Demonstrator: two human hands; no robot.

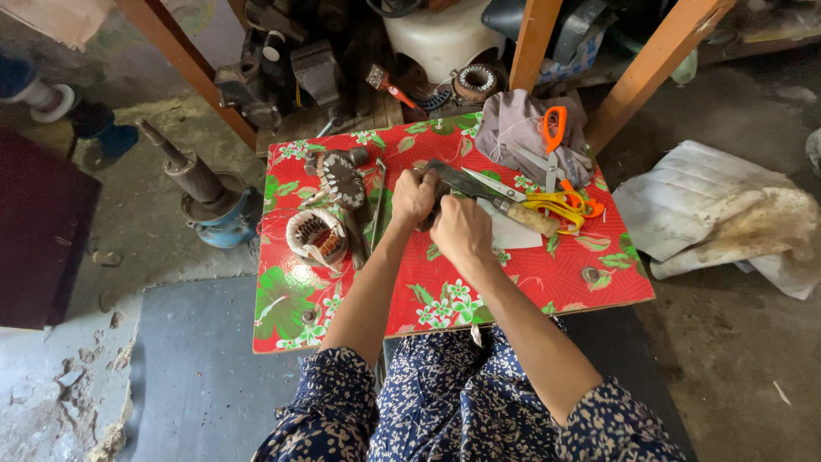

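Blue flower-print sleeves [445, 411] fill the bottom of the view, and two bare forearms run up from them to the middle of a small table covered in a red floral cloth [547, 282]. Both hands meet over a small dark object [434, 205] near the table's centre. It is mostly hidden between them, so what it is cannot be told. Curled tight around its left side is the left hand [413, 198]. Just below and to the right, the right hand [459, 231] is also closed, knuckles up, pressed against the same object.

From between the hands a large knife [492, 195] with a dark blade and pale wooden handle points toward the right; whether a hand grips it cannot be told. Under its handle lies a white sheet of paper [511, 235]. Yellow-handled scissors [560, 205] lie just beyond, and orange-handled scissors [552, 137] rest on a crumpled grey cloth [513, 124] at the far right corner.

Left of the hands stand a wound motor stator [315, 235] and, behind it, a toothed metal part [339, 180]. A thin metal rod [377, 205] lies between these and the left forearm. On the floor to the left is a motor shaft in a blue housing [209, 197].
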